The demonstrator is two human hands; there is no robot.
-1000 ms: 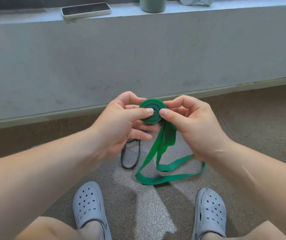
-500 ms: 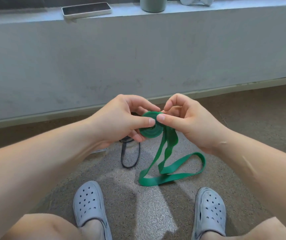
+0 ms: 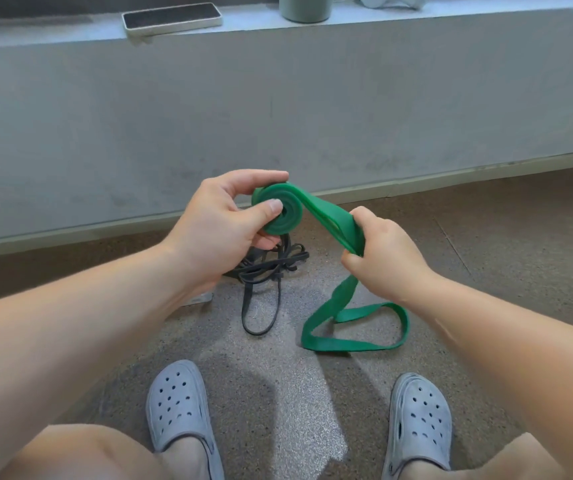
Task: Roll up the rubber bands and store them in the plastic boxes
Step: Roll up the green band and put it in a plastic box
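The rolling step is in hand and is judged to be about half done. The green rubber band [image 3: 330, 216] has been wound partly into a flat spiral coil [image 3: 283, 216], which is held in front of the person above the floor [image 3: 485, 271]. The free length is passed through the right hand and falls in a loose loop on the floor.

The coil is pinched by the left hand [image 3: 222, 223] — the thumb is pressed on its face near the centre and the fingers are curled behind it. The right hand [image 3: 382, 261] is closed in a fist round the strap near the coil, and the stretch between the 2 hands is drawn straight.

The next move is judged to call for tension on that stretch while the coil is turned and more strap is fed on — the thumb guarding against the spiral springing open.

The band is wide, thin, matt and smooth, with 1 twist below the fist. A narrower black rubber band [image 3: 260, 271] lies tangled and unrolled on the speckled, gritty floor.
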